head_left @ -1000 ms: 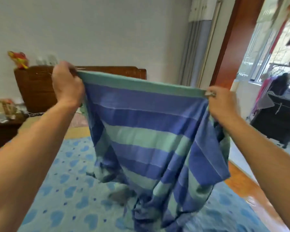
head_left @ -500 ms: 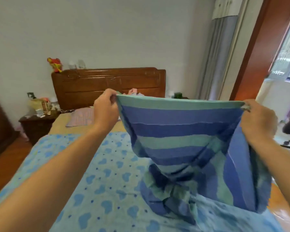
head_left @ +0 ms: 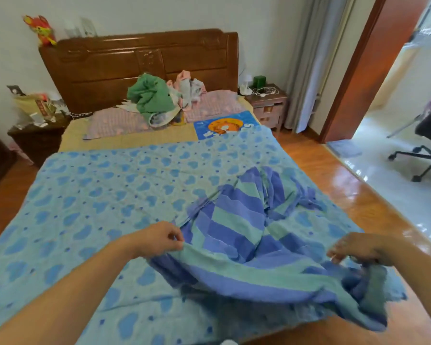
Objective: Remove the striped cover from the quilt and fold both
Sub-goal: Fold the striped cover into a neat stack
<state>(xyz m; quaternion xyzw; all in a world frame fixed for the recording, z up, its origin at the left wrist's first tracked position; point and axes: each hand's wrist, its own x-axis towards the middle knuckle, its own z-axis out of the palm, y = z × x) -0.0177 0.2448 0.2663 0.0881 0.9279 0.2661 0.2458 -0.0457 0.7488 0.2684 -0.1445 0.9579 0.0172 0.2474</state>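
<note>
Left hand (head_left: 159,239) pinches the near edge of the striped cover (head_left: 246,235) between thumb and fingers. Right hand (head_left: 363,247) has fingers curled into the same edge further right (fabric bunched under it, blurred). Cover lies crumpled on the right half of the quilt (head_left: 105,195), near end lifted off it and hanging past the bed's foot. Quilt lies spread flat over the bed. Wooden headboard (head_left: 144,58) behind, clothes pile (head_left: 154,95) against it, nightstand (head_left: 269,103) on the right.

I see the blue-and-green striped cover (head_left: 237,235) lying rumpled on the bed's near right part, atop the light blue quilt (head_left: 105,195) with blue hearts, spread flat.
</note>
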